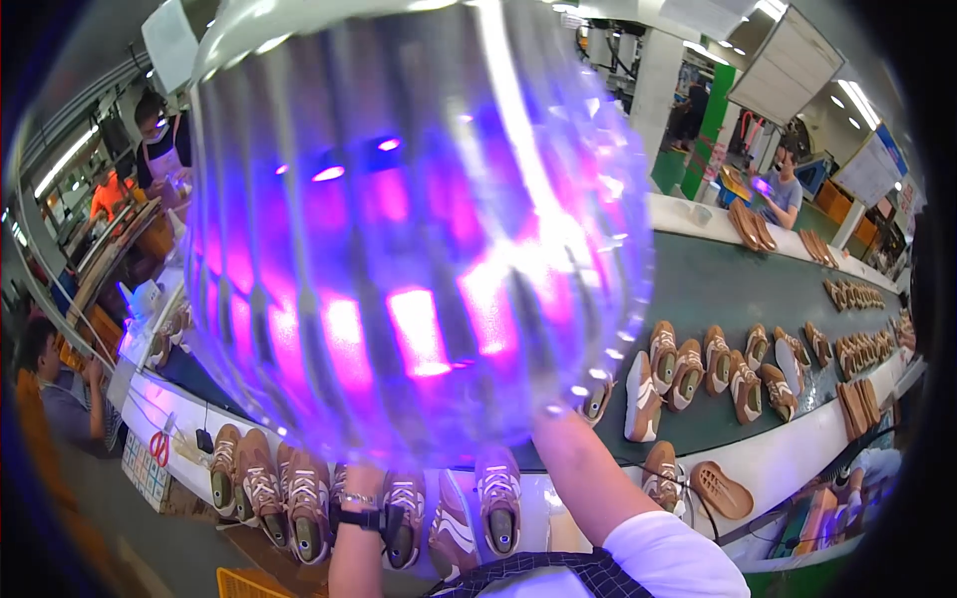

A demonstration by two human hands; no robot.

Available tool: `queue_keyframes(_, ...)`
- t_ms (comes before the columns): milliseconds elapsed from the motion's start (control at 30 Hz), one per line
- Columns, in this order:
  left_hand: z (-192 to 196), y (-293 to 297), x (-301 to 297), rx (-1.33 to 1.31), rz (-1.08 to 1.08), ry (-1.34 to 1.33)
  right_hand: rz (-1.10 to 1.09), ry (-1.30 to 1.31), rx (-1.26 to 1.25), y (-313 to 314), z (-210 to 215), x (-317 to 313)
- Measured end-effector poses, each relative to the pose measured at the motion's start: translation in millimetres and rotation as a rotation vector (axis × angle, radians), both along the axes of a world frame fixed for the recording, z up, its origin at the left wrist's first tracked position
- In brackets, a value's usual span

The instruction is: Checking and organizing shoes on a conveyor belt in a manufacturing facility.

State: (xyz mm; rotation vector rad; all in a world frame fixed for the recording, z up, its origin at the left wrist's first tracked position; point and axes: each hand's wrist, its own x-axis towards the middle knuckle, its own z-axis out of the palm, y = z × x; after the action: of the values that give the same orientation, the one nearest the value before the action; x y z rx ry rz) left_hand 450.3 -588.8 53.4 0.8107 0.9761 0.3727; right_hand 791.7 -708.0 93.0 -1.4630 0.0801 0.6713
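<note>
A large ribbed, shiny lampshade (pixel 419 249), glowing purple and pink, fills the middle of the view very close up. Both my hands are hidden behind its lower edge, so their fingers and anything they hold cannot be seen. My left forearm (pixel 357 558), with a dark wristband and a bracelet, rises from below among the shoes. From the lower right my right forearm (pixel 588 473) reaches up under the shade. Nearest my left wrist stand brown sneakers (pixel 307 498) with white laces. Another brown sneaker (pixel 498 503) sits between my arms.
A green conveyor belt (pixel 688 269) carries several brown sneakers (pixel 743 384) on the right. On its near white ledge lie a tan shoe sole (pixel 722 490) and a dark cable. Red scissors (pixel 159 448) are at the left. Other people (pixel 783 189) work across the belt and at the left.
</note>
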Motion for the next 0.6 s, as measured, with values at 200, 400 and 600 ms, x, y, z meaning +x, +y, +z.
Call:
queue_keyframes(200,72.6,-83.8,-26.9,-0.080,-0.255,-0.263,0.001,-0.126,-0.763,0.4,-75.4,-58.0)
queue_keyframes(400,107.9,-130.3,-53.3,-0.028,-0.436,-0.139,0.218,0.316,0.276,-70.8,-68.1,-24.6)
queue_keyframes(600,82.8,-147.0,-83.1,0.041,-0.407,0.032,0.329,0.263,0.782,-197.4,35.9,-95.4)
